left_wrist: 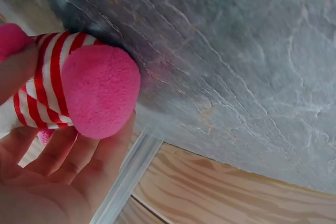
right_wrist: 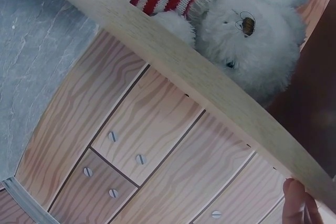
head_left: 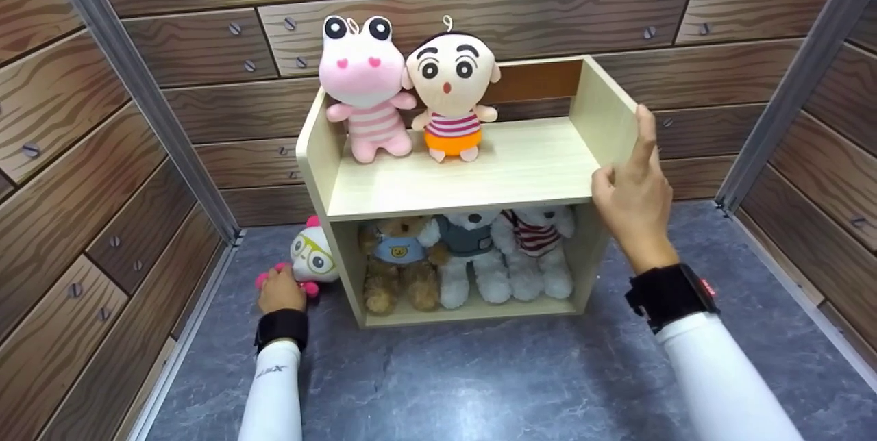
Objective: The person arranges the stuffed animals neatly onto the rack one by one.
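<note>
The two white sleeves are seen nearest the camera, at the bottom of the head view, each with a black wrist strap.

The grey stone floor (head_left: 479, 372) fills the lower part of the head view, and walls of wood-pattern panels (head_left: 82, 174) with screw heads are seen around it. A pale wooden shelf unit (head_left: 473, 177) stands on the floor at the middle, against the back wall. It has an open top deck and one compartment under it.

On the top deck, at about 11 o'clock from the middle of the shelf, two toys are seated side by side and touching: a pink and white frog doll (head_left: 364, 88) and, at its right, a boy doll (head_left: 451, 95) with a striped shirt and orange shorts. In the lower compartment three bears are placed in a row: a brown bear (head_left: 399, 266), a white bear in a grey top (head_left: 469, 259) and a white bear in a striped top (head_left: 541, 253).

The right hand (head_left: 634, 191) is laid at the right side panel of the shelf, at 3 o'clock, with the forefinger straight up along the panel edge; the fingers are not closed around anything.

The left hand (head_left: 281, 289) is down on the floor at 8 o'clock from the shelf. It grips a small pink and white doll (head_left: 312, 261) with goggle eyes, which lies just beside the left wall of the shelf. In the left wrist view the fingers are curled under its striped body and pink foot (left_wrist: 101, 90).
</note>
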Available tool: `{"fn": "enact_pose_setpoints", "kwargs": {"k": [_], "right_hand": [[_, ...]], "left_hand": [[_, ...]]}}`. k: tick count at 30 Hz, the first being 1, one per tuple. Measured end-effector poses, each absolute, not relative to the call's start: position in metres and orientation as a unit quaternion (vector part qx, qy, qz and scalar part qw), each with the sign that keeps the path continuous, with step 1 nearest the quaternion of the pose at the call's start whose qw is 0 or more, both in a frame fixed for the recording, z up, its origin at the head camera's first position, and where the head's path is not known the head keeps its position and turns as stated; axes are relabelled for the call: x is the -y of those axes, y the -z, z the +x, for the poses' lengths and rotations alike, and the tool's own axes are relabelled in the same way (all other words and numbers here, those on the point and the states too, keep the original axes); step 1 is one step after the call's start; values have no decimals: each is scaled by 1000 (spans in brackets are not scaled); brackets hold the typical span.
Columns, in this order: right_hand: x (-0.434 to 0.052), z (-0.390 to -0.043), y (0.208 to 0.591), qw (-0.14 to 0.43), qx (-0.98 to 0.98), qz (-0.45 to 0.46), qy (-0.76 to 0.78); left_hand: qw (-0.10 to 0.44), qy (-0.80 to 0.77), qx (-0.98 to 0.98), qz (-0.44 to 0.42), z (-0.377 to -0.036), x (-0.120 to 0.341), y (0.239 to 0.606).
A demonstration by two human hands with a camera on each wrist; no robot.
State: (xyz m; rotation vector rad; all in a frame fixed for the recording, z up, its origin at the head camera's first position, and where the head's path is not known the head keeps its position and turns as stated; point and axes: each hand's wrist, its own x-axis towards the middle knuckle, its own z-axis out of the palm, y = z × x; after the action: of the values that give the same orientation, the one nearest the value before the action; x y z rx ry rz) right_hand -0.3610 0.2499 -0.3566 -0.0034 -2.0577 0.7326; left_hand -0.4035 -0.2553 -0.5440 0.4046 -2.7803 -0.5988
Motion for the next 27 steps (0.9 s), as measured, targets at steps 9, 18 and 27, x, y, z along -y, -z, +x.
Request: {"fn": "enact_pose_setpoints", "kwargs": {"k": [9, 18, 27], "right_hand": [[-250, -360, 357, 450, 841, -6, -300], [-252, -360, 356, 443, 845, -1, -300], [-251, -361, 358, 452, 842, 3, -294]], "left_hand": [[173, 195, 952, 159, -390, 260, 549], [195, 204, 946, 162, -373, 259, 551], [204, 189, 948, 154, -357, 259, 553]]}}
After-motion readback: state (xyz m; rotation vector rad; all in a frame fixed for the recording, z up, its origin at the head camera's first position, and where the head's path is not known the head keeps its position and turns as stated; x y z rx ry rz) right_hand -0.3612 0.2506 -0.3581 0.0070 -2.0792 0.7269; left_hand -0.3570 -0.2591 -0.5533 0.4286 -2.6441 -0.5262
